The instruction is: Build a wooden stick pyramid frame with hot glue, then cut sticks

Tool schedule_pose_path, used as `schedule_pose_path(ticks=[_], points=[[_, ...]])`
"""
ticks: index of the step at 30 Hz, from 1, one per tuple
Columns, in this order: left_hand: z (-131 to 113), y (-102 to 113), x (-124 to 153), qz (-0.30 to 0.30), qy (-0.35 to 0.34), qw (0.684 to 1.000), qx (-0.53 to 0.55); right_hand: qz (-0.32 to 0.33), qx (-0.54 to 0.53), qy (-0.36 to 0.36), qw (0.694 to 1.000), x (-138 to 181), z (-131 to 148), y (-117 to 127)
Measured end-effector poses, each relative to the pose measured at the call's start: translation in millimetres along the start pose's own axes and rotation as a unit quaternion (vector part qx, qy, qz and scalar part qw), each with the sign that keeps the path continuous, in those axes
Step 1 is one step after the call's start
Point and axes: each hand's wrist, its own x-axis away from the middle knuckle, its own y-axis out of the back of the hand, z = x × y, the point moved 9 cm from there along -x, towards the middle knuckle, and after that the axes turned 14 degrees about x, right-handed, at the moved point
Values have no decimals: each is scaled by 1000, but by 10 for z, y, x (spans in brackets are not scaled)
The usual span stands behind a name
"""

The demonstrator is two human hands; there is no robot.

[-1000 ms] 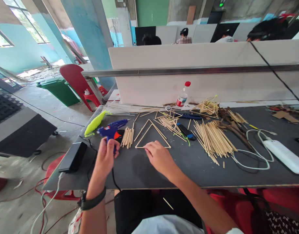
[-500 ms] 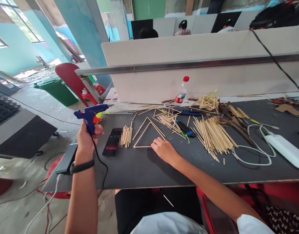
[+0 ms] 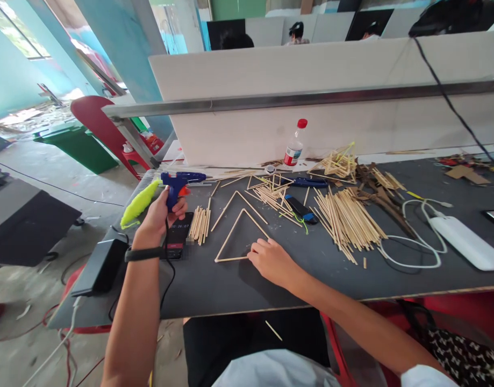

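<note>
My left hand (image 3: 158, 217) grips a blue glue gun (image 3: 181, 180) by its handle, held above the dark table (image 3: 271, 290) with its nozzle pointing right. Beneath it lies a black phone (image 3: 177, 242). My right hand (image 3: 271, 259) rests with curled fingers on the table, its fingertips touching the lower right corner of a triangle of thin wooden sticks (image 3: 239, 234). A small bundle of short sticks (image 3: 200, 224) lies between the phone and the triangle.
A large pile of sticks (image 3: 347, 217), a blue-black cutter (image 3: 300, 208), a plastic bottle (image 3: 293, 149), a white cable (image 3: 412, 236) and white power strip (image 3: 464, 243) lie to the right. A yellow-green object (image 3: 140, 203) and black adapter (image 3: 99, 266) sit at left. A white partition (image 3: 311, 107) backs the table.
My left hand lifted the glue gun off the table and has brought it rightward over the phone. My right hand stayed at the stick triangle's corner.
</note>
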Motion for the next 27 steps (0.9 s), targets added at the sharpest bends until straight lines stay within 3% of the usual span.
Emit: schedule_pose_path(ticks=[6, 10, 12, 14, 17, 20, 27], points=[[235, -3, -195, -20, 62, 991, -119, -4, -104, 31, 994, 10, -187, 176], [295, -135, -242, 3, 25, 979, -204, -18, -187, -80, 979, -156, -901, 244], [355, -179, -239, 4, 16, 971, -240, -35, -223, -133, 965, -262, -1255, 190], [433, -213, -236, 11, 16, 966, -259, -47, -289, -139, 946, -372, -1449, 62], [545, -230, -248, 25, 21, 960, -279, -41, -373, -155, 914, -463, -1543, -235], [618, -185, -274, 17, 22, 953, -303, -30, -397, -165, 902, -471, -1482, -454], [731, -142, -305, -1, 24, 944, -328, -28, -384, -183, 904, -446, -1417, -517]])
